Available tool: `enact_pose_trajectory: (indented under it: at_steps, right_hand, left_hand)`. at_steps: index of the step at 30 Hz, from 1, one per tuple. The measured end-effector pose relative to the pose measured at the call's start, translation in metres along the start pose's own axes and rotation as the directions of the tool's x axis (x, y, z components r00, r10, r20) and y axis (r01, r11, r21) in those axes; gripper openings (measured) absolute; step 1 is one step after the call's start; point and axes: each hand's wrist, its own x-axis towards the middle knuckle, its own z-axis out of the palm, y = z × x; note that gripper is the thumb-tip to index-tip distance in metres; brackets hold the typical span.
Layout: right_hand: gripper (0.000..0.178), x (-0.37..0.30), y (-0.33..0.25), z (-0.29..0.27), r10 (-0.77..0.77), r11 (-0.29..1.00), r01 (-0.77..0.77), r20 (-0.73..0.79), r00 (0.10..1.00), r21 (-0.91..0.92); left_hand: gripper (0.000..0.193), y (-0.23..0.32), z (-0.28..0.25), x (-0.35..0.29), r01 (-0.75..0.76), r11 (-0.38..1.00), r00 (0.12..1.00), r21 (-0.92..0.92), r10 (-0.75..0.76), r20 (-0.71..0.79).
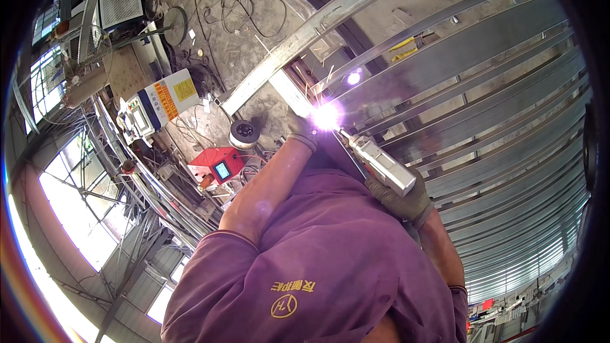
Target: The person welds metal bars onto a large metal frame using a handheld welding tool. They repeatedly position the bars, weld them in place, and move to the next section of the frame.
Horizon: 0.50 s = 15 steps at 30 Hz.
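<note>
My right hand (pixel 401 201), in a grey work glove, is wrapped round a silver handheld welding gun (pixel 386 166). The gun's nozzle points up and left at a glaring white-violet weld spot (pixel 326 116). That spot lies at the near end of a slatted metal frame (pixel 457 51), close to its long pale end beam (pixel 305 35). My left hand (pixel 301 131), also gloved, is just left of the glare, beside the metal. Its fingers are lost in the brightness, so their grip does not show. A thin rod or wire (pixel 349 152) runs alongside the gun.
To the left are a dark wire spool (pixel 244 132), a red machine (pixel 217 165) with a small screen, and a white box (pixel 171 98) with orange and yellow labels. Loose cables (pixel 244 3) coil on the concrete floor. Metal bars (pixel 155 190) are piled farther left.
</note>
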Motion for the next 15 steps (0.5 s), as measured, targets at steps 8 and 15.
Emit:
enact_pose_trajectory:
  at_steps: [8, 15]
  right_hand:
    - [0.052, -0.002, -0.004, -0.003, 0.045, 0.997, -0.045, 0.016, 0.999, 0.057]
    - [0.052, -0.003, 0.001, 0.0, 0.081, 0.99, -0.079, -0.01, 0.997, 0.116]
  left_hand:
    - [0.072, 0.009, -0.014, 0.001, -0.092, 0.97, 0.992, 0.225, 0.11, -0.068]
    - [0.061, -0.015, 0.039, -0.008, -0.095, 0.961, 0.941, 0.259, 0.172, -0.291]
